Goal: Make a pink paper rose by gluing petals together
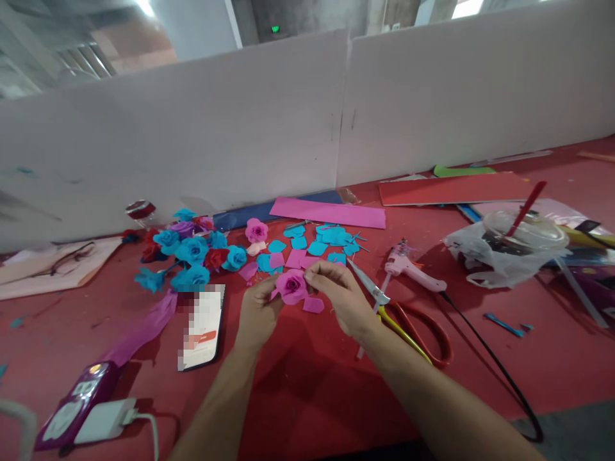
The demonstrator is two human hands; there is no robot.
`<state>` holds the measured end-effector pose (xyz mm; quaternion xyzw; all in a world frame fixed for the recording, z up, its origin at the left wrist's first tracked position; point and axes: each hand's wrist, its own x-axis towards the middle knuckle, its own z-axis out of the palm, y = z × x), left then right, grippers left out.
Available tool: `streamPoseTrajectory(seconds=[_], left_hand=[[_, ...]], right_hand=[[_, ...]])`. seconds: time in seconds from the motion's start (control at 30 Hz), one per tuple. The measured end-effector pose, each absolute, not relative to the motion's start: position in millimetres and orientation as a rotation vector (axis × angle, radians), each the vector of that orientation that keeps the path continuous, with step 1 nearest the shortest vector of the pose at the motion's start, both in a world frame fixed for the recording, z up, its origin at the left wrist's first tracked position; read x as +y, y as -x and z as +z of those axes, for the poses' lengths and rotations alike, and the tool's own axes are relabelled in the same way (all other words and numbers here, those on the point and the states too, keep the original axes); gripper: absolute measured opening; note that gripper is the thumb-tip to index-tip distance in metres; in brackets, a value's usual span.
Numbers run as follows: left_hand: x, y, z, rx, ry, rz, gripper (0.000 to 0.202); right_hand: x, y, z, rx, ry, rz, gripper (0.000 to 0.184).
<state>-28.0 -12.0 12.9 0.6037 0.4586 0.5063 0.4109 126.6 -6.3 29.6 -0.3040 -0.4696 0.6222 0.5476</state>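
Between my two hands is a pink paper flower (pixel 294 289) with a dark centre, its face turned up toward me. My left hand (pixel 259 310) is closed on its left side, the thumb and fingers pinching the petals. On the right edge, my right hand (pixel 342 296) pinches a petal between thumb and fingers. Just below the flower lies a loose pink petal (pixel 314 305). Beyond my hands several blue paper petals (pixel 331 235) and pink pieces (pixel 295 258) are scattered. Scissors (pixel 384 304) with red and yellow handles lie beside my right wrist.
A pink glue gun (pixel 413 272) with a black cord lies right of the scissors. Finished blue, red and purple paper flowers (pixel 192 250) are piled at left, by a phone (pixel 204 326). A lidded cup (pixel 523 234) in a plastic bag stands right. A white partition (pixel 230 128) closes off the back.
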Motion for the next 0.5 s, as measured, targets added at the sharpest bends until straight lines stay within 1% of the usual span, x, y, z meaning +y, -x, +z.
streamPoseTrajectory(seconds=[0.23, 0.4, 0.5], left_hand=[[-12.3, 27.2, 13.1, 1.192, -1.492, 1.289, 0.029], [-13.3, 23.5, 15.4, 1.203, -1.431, 1.309, 0.026], [-12.7, 22.5, 14.8, 1.229, -1.4, 1.343, 0.025]], right_hand=[[-6.9, -125.4, 30.1, -1.118, 0.714, 1.462, 0.023], [-7.9, -126.1, 31.0, -1.191, 0.732, 1.451, 0.017], [-8.2, -125.5, 29.1, -1.229, 0.768, 1.406, 0.02]])
